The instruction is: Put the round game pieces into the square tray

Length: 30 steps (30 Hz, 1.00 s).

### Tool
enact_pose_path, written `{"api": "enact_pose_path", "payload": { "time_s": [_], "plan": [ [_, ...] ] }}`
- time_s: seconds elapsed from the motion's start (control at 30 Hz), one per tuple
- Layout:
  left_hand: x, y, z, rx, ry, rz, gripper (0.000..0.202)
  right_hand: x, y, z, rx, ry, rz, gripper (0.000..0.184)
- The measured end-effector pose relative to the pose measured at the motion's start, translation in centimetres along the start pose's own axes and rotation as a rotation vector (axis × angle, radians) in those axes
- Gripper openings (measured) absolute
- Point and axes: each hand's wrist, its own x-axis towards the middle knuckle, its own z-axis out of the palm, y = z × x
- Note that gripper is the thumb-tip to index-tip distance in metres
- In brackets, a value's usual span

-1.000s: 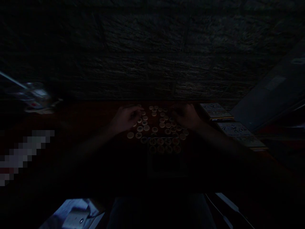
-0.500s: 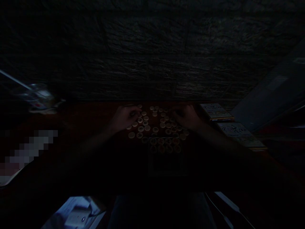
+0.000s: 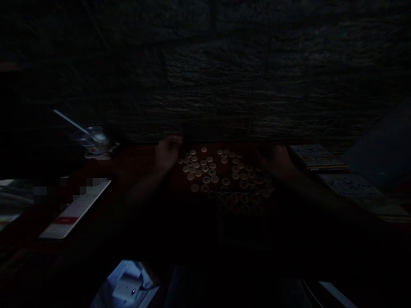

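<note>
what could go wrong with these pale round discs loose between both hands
Light is very dim, so marks on the pale round discs may be misread. The left hand and right hand flank the loose pile; a sweep might push discs off the dark red table. The clear cup with a straw at left could tip.

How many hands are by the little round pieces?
2. The left hand is at the left edge of the round pieces; the right hand is at their right edge. The dark may hide others.
</note>
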Motion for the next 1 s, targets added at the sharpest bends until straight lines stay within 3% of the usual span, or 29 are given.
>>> {"api": "enact_pose_path", "payload": {
  "time_s": [0.17, 0.3, 0.5, 0.73, 1.0],
  "plan": [
    [0.4, -1.6, -0.1, 0.033, -0.159, -0.014, 0.02, 0.1, 0.6, 0.2, 0.004, 0.01, 0.063, 0.03],
    [0.3, -2.1, 0.2, 0.038, -0.314, 0.012, 0.019, 0.1, 0.5, 0.2, 0.025, -0.028, 0.027, 0.028],
    [0.2, -2.1, 0.0, 0.045, -0.453, 0.062, 0.022, -0.2, -0.2, 0.2, 0.024, -0.063, -0.039, 0.03],
    [0.8, -2.0, -1.2, 0.034, -0.546, 0.033, 0.019, -0.2, -0.4, 0.2, 0.059, -0.091, -0.055, 0.029],
    [0.5, -1.3, -2.4, -0.073, -0.757, 0.086, 0.022, -0.8, -1.2, 0.4, 0.067, -0.072, -0.095, 0.03]
  ]
}}
